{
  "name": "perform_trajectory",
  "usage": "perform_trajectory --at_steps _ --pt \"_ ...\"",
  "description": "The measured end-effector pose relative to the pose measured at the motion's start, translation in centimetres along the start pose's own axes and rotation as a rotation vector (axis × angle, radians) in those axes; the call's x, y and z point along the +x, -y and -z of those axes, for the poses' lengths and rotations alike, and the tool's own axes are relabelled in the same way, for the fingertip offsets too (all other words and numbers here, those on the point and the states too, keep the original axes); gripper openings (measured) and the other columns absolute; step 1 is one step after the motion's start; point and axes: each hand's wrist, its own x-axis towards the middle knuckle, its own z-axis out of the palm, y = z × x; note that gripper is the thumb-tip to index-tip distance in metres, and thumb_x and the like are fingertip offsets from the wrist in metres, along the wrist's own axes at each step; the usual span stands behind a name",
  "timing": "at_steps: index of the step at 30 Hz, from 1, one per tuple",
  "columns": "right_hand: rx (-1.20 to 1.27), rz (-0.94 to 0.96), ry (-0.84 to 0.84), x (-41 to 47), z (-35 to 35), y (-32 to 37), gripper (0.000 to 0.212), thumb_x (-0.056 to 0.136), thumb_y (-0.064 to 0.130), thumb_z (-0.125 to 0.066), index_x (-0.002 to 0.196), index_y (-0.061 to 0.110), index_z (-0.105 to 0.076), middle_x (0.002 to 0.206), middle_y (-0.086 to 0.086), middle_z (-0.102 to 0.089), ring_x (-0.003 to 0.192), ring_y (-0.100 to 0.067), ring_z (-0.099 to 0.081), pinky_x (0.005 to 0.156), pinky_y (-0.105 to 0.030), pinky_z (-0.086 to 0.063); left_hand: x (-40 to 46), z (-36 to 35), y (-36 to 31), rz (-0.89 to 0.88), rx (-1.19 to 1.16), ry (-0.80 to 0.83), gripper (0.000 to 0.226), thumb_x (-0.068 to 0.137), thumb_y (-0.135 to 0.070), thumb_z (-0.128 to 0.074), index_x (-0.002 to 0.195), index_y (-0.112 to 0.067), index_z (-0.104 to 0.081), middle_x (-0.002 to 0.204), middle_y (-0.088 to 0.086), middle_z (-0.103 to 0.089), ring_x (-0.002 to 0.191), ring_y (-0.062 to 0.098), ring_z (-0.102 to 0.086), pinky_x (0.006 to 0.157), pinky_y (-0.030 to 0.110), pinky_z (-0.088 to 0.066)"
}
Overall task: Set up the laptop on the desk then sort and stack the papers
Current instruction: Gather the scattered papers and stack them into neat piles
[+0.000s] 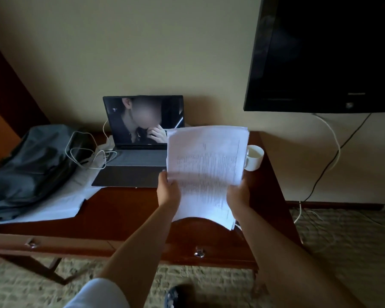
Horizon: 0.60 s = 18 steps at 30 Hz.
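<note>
Bare forearms; pale light-blue trouser leg point(98, 294); dark shoe point(176, 295).

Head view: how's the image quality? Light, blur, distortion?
Head view: dim room, corners darkened; strong wide-angle bend along the desk edge and TV. The paper stack, held by the left hand and right hand, is smeared, its print unreadable. The laptop screen is reasonably sharp, with a reflection in it. The mug is soft.

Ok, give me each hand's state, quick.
Left hand: grips the left edge of the papers.
Right hand: grips the papers' right edge.
</note>
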Motion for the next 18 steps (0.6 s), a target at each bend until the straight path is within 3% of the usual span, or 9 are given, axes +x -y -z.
perform_trajectory --at_steps 2,5,8,10,13,15,16,18 --pt "-0.099 0.015 -0.042 0.7 0.4 0.2 0.058 0.092 0.002 -0.04 0.146 0.02 -0.03 0.138 -0.009 -0.05 0.124 -0.031 -0.051 0.103 -0.046 -0.043 0.1 -0.8 -0.5 -0.045 -0.012 0.018 0.025 0.095 -0.004 -0.037 0.111 -0.021 -0.045 0.092 -0.005 -0.055 0.074 0.008 -0.055 0.054 0.017 -0.043" --pt "-0.311 -0.01 -0.045 1.7 0.9 -1.5 0.05 0.095 0.004 -0.039 0.145 0.011 -0.033 0.14 -0.015 -0.048 0.126 -0.035 -0.048 0.104 -0.045 -0.042 1.0 -2.4 1.5 0.074 0.062 0.126 0.024 0.096 -0.007 -0.037 0.109 -0.02 -0.053 0.095 0.0 -0.061 0.077 0.013 -0.059 0.053 0.02 -0.045" --pt "-0.573 -0.148 0.011 2.6 1.3 -4.6 0.043 0.092 0.001 -0.044 0.135 0.001 -0.041 0.134 -0.02 -0.05 0.121 -0.037 -0.051 0.094 -0.041 -0.048 2.1 -4.0 4.9 0.224 0.28 0.419 0.019 0.095 -0.009 -0.048 0.111 -0.015 -0.059 0.103 0.004 -0.063 0.087 0.017 -0.063 0.053 0.021 -0.049" --pt "-0.678 -0.261 0.035 3.1 1.5 -6.2 0.042 0.089 0.001 -0.049 0.13 -0.002 -0.044 0.132 -0.021 -0.05 0.119 -0.038 -0.053 0.092 -0.042 -0.051 2.5 -4.6 6.6 0.249 0.399 0.524 0.02 0.094 -0.008 -0.052 0.112 -0.014 -0.059 0.106 0.004 -0.062 0.089 0.016 -0.062 0.053 0.019 -0.048" --pt "-0.723 -0.317 -0.015 3.8 1.2 -7.1 0.041 0.086 0.004 -0.053 0.126 -0.001 -0.046 0.13 -0.021 -0.05 0.118 -0.039 -0.052 0.092 -0.047 -0.05 3.7 -4.8 7.6 0.21 0.451 0.533 0.02 0.095 -0.005 -0.05 0.109 -0.015 -0.06 0.103 0.002 -0.061 0.086 0.014 -0.06 0.052 0.017 -0.047" --pt "-0.797 -0.332 -0.058 4.3 0.6 -6.8 0.046 0.086 0.012 -0.055 0.129 0.003 -0.043 0.132 -0.018 -0.046 0.122 -0.036 -0.046 0.095 -0.047 -0.047 5.1 -4.8 7.6 0.173 0.536 0.539 0.014 0.096 -0.011 -0.051 0.102 -0.014 -0.063 0.099 0.002 -0.062 0.083 0.014 -0.062 0.061 0.02 -0.054" --pt "-0.843 -0.344 -0.066 4.5 0.2 -6.6 0.051 0.086 0.016 -0.056 0.132 0.005 -0.04 0.135 -0.017 -0.043 0.125 -0.035 -0.041 0.099 -0.047 -0.043 5.8 -4.8 7.6 0.154 0.606 0.54 0.013 0.097 -0.014 -0.051 0.099 -0.014 -0.064 0.097 0.003 -0.062 0.081 0.013 -0.061 0.066 0.021 -0.056" --pt "-0.949 -0.348 -0.059 4.4 -0.8 -6.5 0.062 0.086 0.022 -0.056 0.141 0.009 -0.031 0.143 -0.017 -0.032 0.132 -0.034 -0.031 0.109 -0.047 -0.031 6.7 -4.8 7.7 0.105 0.711 0.512 0.014 0.098 -0.019 -0.05 0.096 -0.014 -0.063 0.092 0.002 -0.06 0.071 0.011 -0.057 0.059 0.015 -0.051"
